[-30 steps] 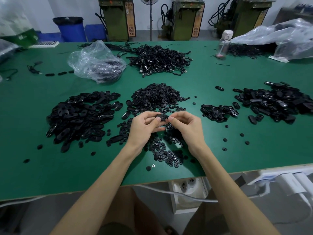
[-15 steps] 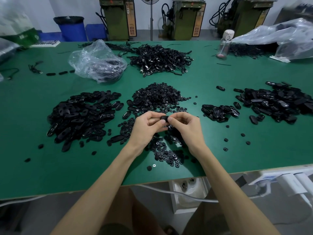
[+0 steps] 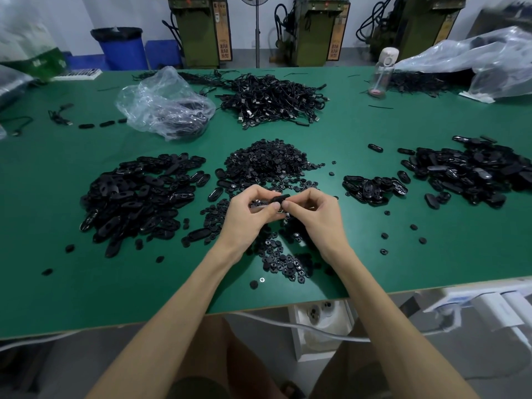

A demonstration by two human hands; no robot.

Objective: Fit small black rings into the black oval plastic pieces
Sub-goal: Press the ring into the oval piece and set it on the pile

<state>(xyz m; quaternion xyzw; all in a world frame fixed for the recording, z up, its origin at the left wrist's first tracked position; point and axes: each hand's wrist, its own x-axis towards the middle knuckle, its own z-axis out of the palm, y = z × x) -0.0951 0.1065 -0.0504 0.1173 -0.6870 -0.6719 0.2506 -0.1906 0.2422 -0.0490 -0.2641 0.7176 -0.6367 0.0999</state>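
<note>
A worker's left hand [image 3: 250,216] and right hand [image 3: 315,217] meet over a green bench [image 3: 57,283], holding one black oval piece [image 3: 279,199] in the air above a scatter of small black rings [image 3: 283,262]. Each grip is clamped on the piece. The left thumb and fingers pinch its left end and the right fingertips close on its right end. A hold at both ends probably steadies the part so a ring can be pushed into its opening. Whether a ring is already under the fingers cannot be told, because the fingertips cover the middle.

The piece lies with its long axis running roughly left to right across the worker's body, the right end tipped a little upward and away. It shows mostly as a thin dark edge, so which way its open face points is unclear.

The layout appears to suit the job. The main heap of rings [image 3: 267,159] sits just beyond the hands. A broad pile of oval pieces [image 3: 138,197] lies to the left, likely the unfitted stock. A small cluster [image 3: 371,188] and a larger pile [image 3: 475,174] lie to the right, perhaps finished parts. A clear plastic bag [image 3: 164,105] and a tangle of black cables [image 3: 273,99] sit farther back.
</note>
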